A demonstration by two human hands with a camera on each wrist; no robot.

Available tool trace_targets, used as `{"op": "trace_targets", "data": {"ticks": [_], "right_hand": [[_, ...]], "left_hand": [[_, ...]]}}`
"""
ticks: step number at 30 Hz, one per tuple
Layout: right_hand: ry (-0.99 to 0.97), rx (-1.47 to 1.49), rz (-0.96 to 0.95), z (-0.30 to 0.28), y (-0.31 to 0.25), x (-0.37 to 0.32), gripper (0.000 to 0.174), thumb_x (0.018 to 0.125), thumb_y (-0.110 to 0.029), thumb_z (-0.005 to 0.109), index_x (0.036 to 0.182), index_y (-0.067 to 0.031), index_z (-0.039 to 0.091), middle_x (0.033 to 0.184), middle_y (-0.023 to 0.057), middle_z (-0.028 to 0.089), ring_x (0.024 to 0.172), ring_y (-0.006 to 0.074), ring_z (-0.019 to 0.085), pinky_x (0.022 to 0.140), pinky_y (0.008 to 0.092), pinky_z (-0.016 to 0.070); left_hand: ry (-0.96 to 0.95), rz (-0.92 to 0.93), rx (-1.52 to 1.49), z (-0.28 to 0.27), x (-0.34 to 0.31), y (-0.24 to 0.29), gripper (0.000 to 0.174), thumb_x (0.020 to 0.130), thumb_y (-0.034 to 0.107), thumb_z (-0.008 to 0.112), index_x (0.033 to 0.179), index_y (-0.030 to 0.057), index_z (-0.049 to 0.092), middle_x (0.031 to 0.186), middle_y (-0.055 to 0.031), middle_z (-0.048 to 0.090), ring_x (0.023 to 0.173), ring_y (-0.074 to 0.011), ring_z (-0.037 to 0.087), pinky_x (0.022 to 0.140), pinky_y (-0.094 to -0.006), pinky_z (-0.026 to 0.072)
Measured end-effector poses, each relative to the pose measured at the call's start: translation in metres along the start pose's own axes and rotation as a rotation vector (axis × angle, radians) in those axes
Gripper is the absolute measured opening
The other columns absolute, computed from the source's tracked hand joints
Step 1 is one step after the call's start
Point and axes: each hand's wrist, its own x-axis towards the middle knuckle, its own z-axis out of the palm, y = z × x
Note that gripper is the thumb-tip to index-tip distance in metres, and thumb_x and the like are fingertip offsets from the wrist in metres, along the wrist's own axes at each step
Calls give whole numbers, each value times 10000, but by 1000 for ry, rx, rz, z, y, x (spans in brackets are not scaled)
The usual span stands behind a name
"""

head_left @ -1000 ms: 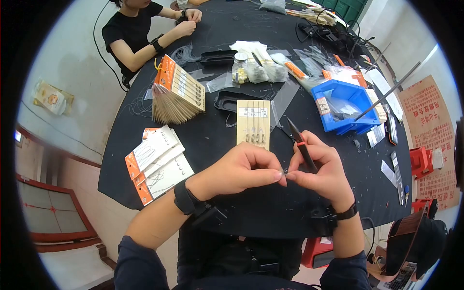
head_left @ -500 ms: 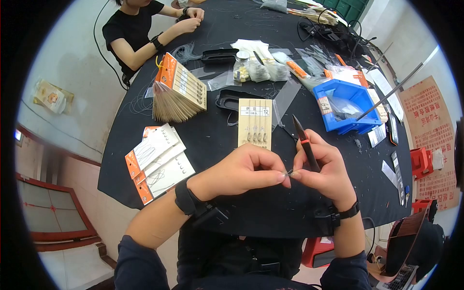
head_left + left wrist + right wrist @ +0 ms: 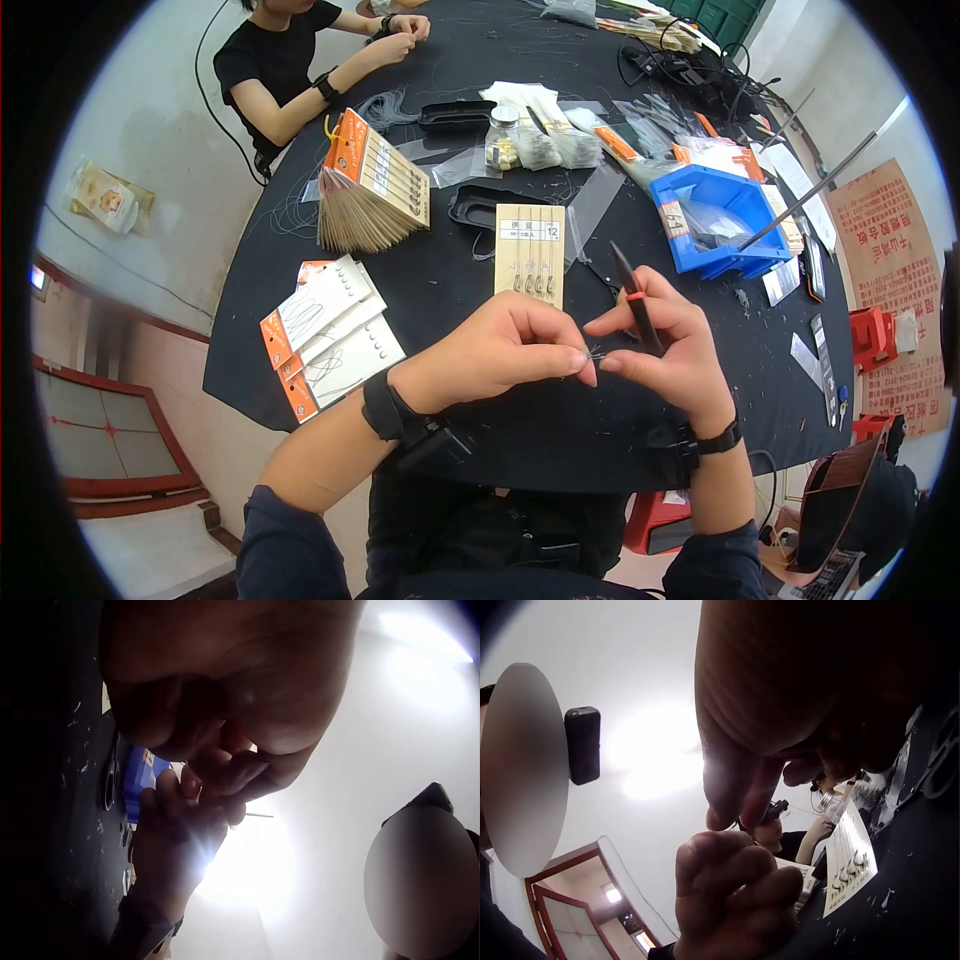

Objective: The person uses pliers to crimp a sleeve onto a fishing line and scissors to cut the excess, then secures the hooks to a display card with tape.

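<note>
In the head view my left hand (image 3: pixel 510 345) pinches a tiny bundle of thin strands (image 3: pixel 597 354) between thumb and forefinger; what it is made of I cannot tell. My right hand (image 3: pixel 675 350) faces it, gripping red-and-black pliers (image 3: pixel 642 312) in its palm, their dark pointed nose upward. The right thumb and forefinger stand apart just beside the strands. Beyond the left hand lies a cream card (image 3: pixel 530 250) with several fish hooks on lines; its lower edge is hidden behind the knuckles. Both wrist views show the hands nearly meeting, with their fingertips in shadow.
At left lie orange-and-white hook cards (image 3: pixel 330 335) and a fanned stack of hook cards (image 3: pixel 370 190). A blue bin (image 3: pixel 715 265) stands at right, with a lidded jar (image 3: pixel 502 140) at the back. Scissors (image 3: pixel 111 780) lie near the card. Another person (image 3: pixel 290 80) sits across.
The right thumb and forefinger have parted from the left fingertips, where they were together earlier. The pliers have turned slightly in the right hand. The left hand keeps its pinch.
</note>
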Motion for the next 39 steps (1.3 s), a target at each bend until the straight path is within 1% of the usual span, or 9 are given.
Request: {"op": "trace_targets", "data": {"ticks": [4, 7, 13, 19, 22, 25, 31, 34, 39], "right_hand": [[-5, 20, -9, 4, 1, -1, 238, 678, -127, 840, 873, -36, 739, 852, 9, 464, 791, 139, 469, 707, 270, 385], [5, -5, -25, 3, 3, -3, 192, 692, -122, 829, 840, -42, 737, 839, 13, 463, 780, 143, 470, 696, 272, 386], [66, 7, -49, 6, 3, -3, 152, 702, -110, 818, 808, -48, 728, 847, 22, 488, 785, 145, 493, 699, 269, 399], [106, 29, -34, 7, 4, -4, 164, 698, -117, 825, 806, -43, 727, 846, 22, 495, 807, 145, 505, 708, 271, 404], [88, 38, -24, 8, 7, -4, 185, 687, -130, 836, 805, -40, 726, 847, 19, 486, 807, 142, 500, 715, 272, 406], [-1, 13, -3, 3, 4, -4, 214, 671, -134, 846, 826, -38, 735, 855, 14, 473, 805, 140, 492, 721, 269, 403], [63, -8, 11, 4, -2, -3, 293, 631, -157, 869, 870, -35, 752, 851, 14, 453, 808, 140, 484, 710, 263, 393], [59, -25, -33, 3, 1, -3, 297, 623, -163, 872, 864, -37, 752, 846, 15, 453, 795, 137, 485, 695, 261, 395], [72, -79, -41, 4, 1, -3, 258, 625, -140, 856, 841, -46, 753, 838, 20, 465, 764, 137, 495, 673, 260, 403]], "left_hand": [[-42, 6, 9, -2, 0, 0, 142, 908, 109, 633, 890, -6, 714, 878, -51, 710, 816, -75, 606, 758, -227, 464], [-18, 0, 13, 0, 1, 0, 149, 890, 136, 661, 862, -2, 708, 851, -55, 706, 797, -75, 601, 745, -228, 451], [19, -40, -53, 0, 1, -1, 161, 905, 149, 644, 881, -3, 694, 881, -59, 706, 803, -72, 602, 749, -229, 456], [41, -22, -74, 2, 2, -3, 173, 909, 160, 642, 866, -1, 688, 875, -69, 706, 807, -80, 618, 741, -230, 466], [49, -1, -78, 3, 1, -4, 161, 897, 146, 650, 849, -3, 689, 854, -72, 706, 797, -88, 624, 748, -234, 469], [31, 19, -48, 1, 0, -5, 142, 880, 122, 657, 828, -5, 693, 833, -76, 707, 789, -97, 630, 751, -239, 474], [62, 26, -44, 1, 0, -2, 130, 866, 103, 660, 830, -14, 704, 827, -81, 710, 786, -100, 633, 746, -242, 477], [24, 29, -7, -2, 0, -5, 120, 897, 77, 621, 875, -15, 695, 872, -72, 715, 831, -93, 649, 766, -228, 493], [36, 32, 67, -1, 1, -4, 119, 880, 85, 642, 860, -13, 707, 847, -63, 714, 795, -76, 621, 744, -230, 477]]}}
